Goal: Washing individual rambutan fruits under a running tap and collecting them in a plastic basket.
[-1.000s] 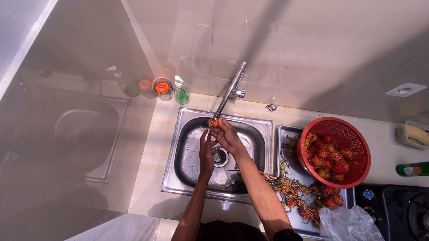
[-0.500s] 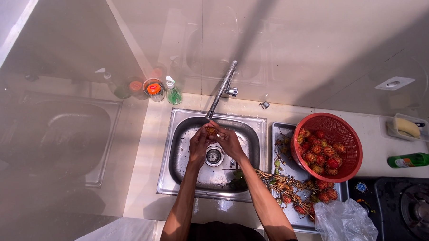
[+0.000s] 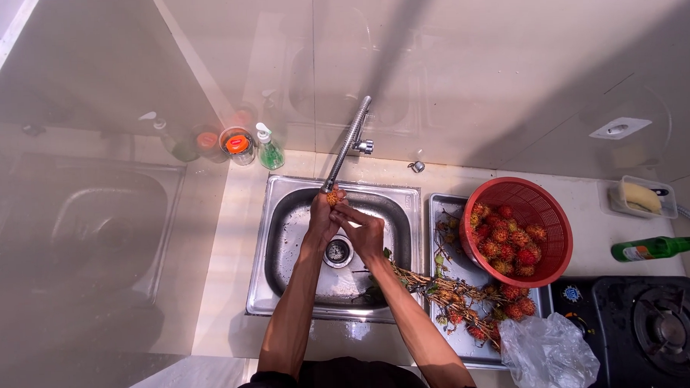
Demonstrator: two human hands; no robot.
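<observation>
Over the steel sink both my hands meet under the spout of the tap. My left hand holds a small red-orange rambutan right below the spout. My right hand touches the left hand and the fruit from the right side, fingers stretched toward it. A red colander with several rambutans stands to the right of the sink. More rambutans on twigs lie on the metal draining tray.
A green soap dispenser and an orange-lidded jar stand behind the sink. At right are a green bottle, a clear box with a yellow sponge, a gas burner and a plastic bag.
The view has shifted a little. My hands stay together under the spout with the fruit, the left hand now raised closer to the tap's end.
</observation>
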